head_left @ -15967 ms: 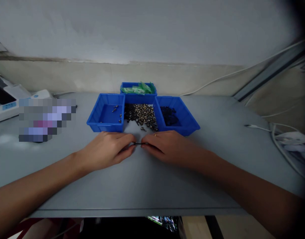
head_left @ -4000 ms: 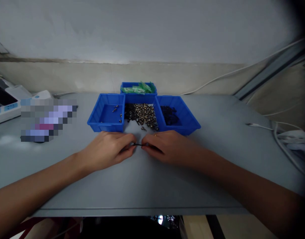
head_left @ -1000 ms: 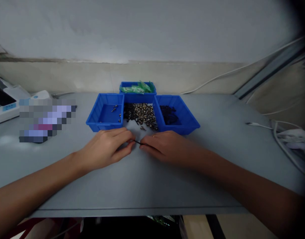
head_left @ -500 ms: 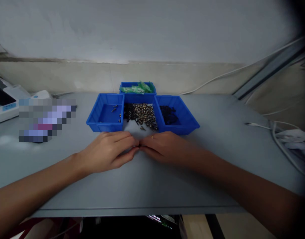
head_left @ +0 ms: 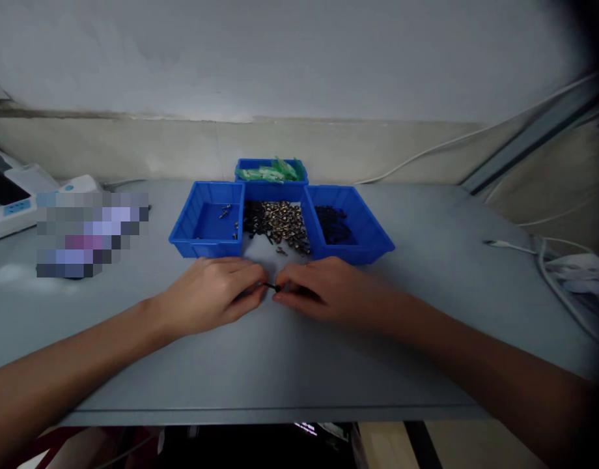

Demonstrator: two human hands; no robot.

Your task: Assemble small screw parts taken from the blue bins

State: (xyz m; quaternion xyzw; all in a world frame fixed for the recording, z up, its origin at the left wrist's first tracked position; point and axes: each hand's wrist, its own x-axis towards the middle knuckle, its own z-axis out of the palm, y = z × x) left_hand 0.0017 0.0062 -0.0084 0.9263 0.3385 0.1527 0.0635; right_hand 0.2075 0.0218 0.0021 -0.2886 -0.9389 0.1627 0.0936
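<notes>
My left hand (head_left: 224, 290) and my right hand (head_left: 319, 286) meet low over the table, fingertips pinched and a small gap between them. A thin, dark, rod-like part (head_left: 271, 286) bridges that gap, its left end in my left fingertips and its thicker right end in my right. Its exact kind is too small to make out. Just beyond the hands lies a heap of small brass-coloured metal fittings (head_left: 286, 225), with small black parts (head_left: 256, 220) along its left side. One loose fitting (head_left: 280, 251) sits closest to my fingers.
A blue bin (head_left: 206, 249) on the left holds a few metal fittings. Black pieces (head_left: 333, 225) fill part of the right blue bin (head_left: 361, 254). Green packets (head_left: 275, 171) lie in the rear bin (head_left: 274, 191). A power strip (head_left: 16, 218), a blurred-out object and cables flank the grey table (head_left: 221, 378).
My fingertips have drawn slightly apart, the left hand shifting a little left. More of the dark part now shows between them. The bins and heap stay put.
</notes>
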